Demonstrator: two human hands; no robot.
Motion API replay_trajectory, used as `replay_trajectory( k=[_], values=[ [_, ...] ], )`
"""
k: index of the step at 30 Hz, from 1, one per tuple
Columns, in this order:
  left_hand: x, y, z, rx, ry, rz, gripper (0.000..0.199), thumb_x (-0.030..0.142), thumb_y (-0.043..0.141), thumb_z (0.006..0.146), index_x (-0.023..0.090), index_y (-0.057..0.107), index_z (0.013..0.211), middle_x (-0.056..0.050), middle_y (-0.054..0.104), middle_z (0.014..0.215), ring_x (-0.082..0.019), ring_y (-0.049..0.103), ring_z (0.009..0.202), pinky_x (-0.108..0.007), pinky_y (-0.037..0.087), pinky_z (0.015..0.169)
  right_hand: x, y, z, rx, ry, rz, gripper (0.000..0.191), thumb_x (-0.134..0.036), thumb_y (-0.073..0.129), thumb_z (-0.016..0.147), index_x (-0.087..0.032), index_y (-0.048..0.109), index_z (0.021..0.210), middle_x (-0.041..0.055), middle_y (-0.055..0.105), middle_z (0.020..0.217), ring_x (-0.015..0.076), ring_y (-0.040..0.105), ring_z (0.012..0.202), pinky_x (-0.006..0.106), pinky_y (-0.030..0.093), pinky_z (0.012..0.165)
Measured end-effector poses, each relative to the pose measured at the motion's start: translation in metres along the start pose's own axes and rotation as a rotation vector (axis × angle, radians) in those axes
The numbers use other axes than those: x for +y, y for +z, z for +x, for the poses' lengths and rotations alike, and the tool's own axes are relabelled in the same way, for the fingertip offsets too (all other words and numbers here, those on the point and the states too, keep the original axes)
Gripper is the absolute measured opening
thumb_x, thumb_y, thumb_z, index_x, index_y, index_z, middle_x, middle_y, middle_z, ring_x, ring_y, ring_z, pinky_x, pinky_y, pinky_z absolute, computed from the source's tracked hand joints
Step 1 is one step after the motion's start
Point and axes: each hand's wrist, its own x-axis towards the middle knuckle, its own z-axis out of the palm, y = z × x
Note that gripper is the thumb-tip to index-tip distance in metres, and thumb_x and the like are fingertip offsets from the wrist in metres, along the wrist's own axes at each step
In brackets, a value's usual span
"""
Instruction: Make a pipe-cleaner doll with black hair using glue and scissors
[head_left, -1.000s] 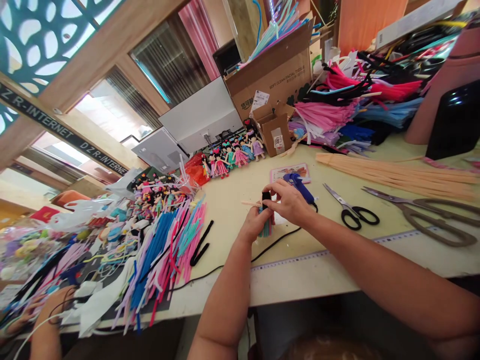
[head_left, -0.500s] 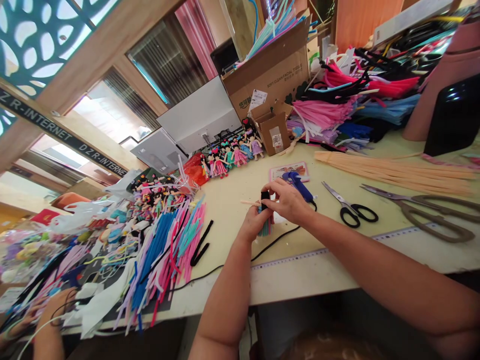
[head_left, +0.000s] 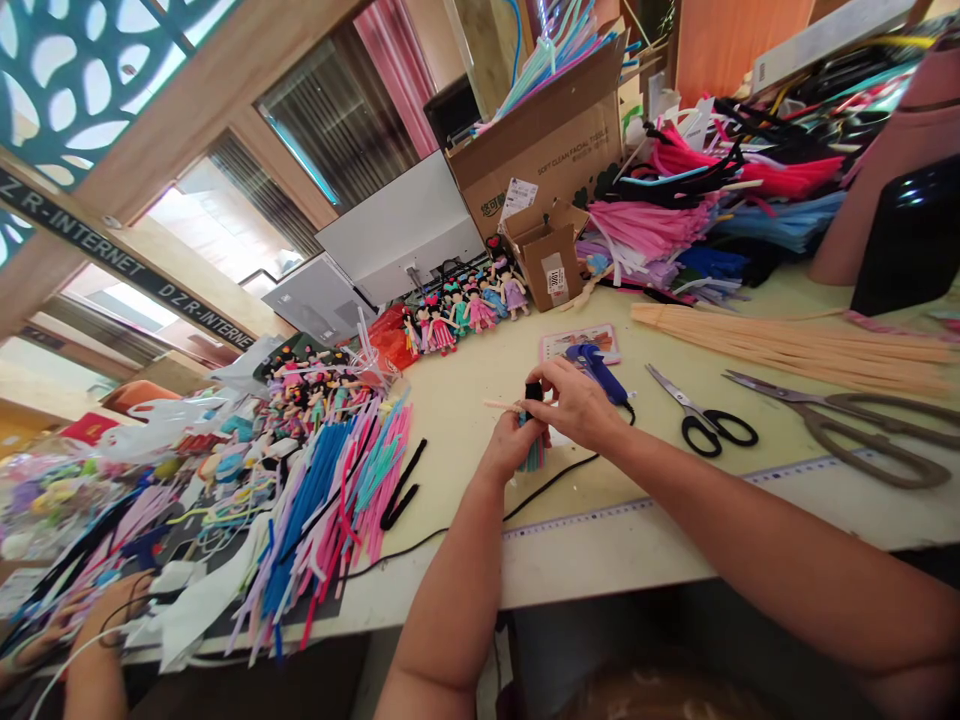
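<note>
My left hand is closed around a small pipe-cleaner doll. Its black top stands upright between my hands, a thin beige piece sticks out to the left, and teal and pink strands hang below. My right hand pinches the doll near its black top; the fingers partly cover it. Just behind my right hand lies a blue glue gun, its black cord running under my wrists. To the right are small black-handled scissors. A bent black pipe cleaner lies off to the left.
Large shears and a beige pipe-cleaner bundle lie at right. A tape measure runs along the front edge. Colored pipe cleaners are piled left, with finished dolls behind. Another person's hands are at lower left.
My right fingers have shifted slightly on the doll, and its black top looks narrower and turned. The surrounding things stay in place.
</note>
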Motion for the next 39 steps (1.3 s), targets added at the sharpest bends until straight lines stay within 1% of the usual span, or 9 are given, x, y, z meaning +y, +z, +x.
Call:
replay_trajectory(
  k=[8, 13, 20, 28, 34, 39],
  values=[
    [0.0, 0.0005, -0.0001, 0.006, -0.001, -0.024, 0.022, 0.038, 0.057, 0.075, 0.017, 0.052, 0.071, 0.0, 0.057, 0.059, -0.012, 0.054, 0.053, -0.024, 0.045, 0.052, -0.001, 0.0024, -0.0009, 0.014, 0.009, -0.003, 0.016, -0.021, 0.065, 0.076, -0.022, 0.056, 0.089, 0.0016, 0.055, 0.086, 0.0151, 0.052, 0.074, 0.028, 0.04, 0.065],
    [-0.0008, 0.0, 0.0004, -0.001, 0.005, -0.048, 0.021, 0.037, 0.058, 0.075, 0.016, 0.053, 0.073, 0.001, 0.057, 0.059, -0.012, 0.054, 0.054, -0.024, 0.045, 0.053, 0.0, 0.0024, -0.0009, 0.006, 0.014, -0.002, 0.017, -0.021, 0.066, 0.077, -0.021, 0.056, 0.09, 0.001, 0.054, 0.085, 0.0152, 0.053, 0.076, 0.028, 0.041, 0.067],
    [-0.0021, -0.0002, 0.0017, -0.003, -0.01, -0.079, 0.025, 0.041, 0.058, 0.077, 0.016, 0.055, 0.078, 0.0, 0.059, 0.06, -0.013, 0.056, 0.054, -0.024, 0.045, 0.052, 0.0018, 0.0031, -0.0004, 0.012, 0.008, 0.023, 0.017, -0.022, 0.067, 0.077, -0.021, 0.056, 0.09, 0.0009, 0.054, 0.086, 0.0151, 0.053, 0.077, 0.028, 0.042, 0.069],
    [-0.0012, -0.0003, 0.0016, -0.029, -0.011, -0.137, 0.028, 0.043, 0.059, 0.077, 0.016, 0.054, 0.077, 0.0, 0.057, 0.062, -0.012, 0.056, 0.056, -0.024, 0.046, 0.053, 0.0035, 0.0031, -0.0004, 0.01, -0.003, 0.055, 0.016, -0.023, 0.066, 0.078, -0.021, 0.056, 0.091, 0.0012, 0.053, 0.086, 0.0152, 0.053, 0.077, 0.028, 0.043, 0.068],
    [-0.003, -0.0019, 0.0015, -0.05, -0.006, -0.126, 0.033, 0.048, 0.059, 0.078, 0.016, 0.055, 0.074, -0.001, 0.058, 0.062, -0.012, 0.056, 0.057, -0.024, 0.047, 0.054, 0.0031, 0.0021, -0.0001, 0.011, -0.001, 0.057, 0.016, -0.024, 0.067, 0.078, -0.021, 0.057, 0.091, 0.0013, 0.054, 0.085, 0.0153, 0.053, 0.077, 0.028, 0.043, 0.068],
    [-0.0036, -0.0027, 0.0009, -0.067, 0.009, -0.118, 0.033, 0.047, 0.058, 0.08, 0.015, 0.054, 0.072, -0.001, 0.058, 0.061, -0.012, 0.055, 0.055, -0.024, 0.046, 0.054, 0.0042, 0.0024, 0.001, 0.019, 0.0, 0.064, 0.014, -0.024, 0.066, 0.078, -0.022, 0.058, 0.088, 0.0015, 0.054, 0.084, 0.0154, 0.052, 0.074, 0.028, 0.042, 0.066]
  ],
)
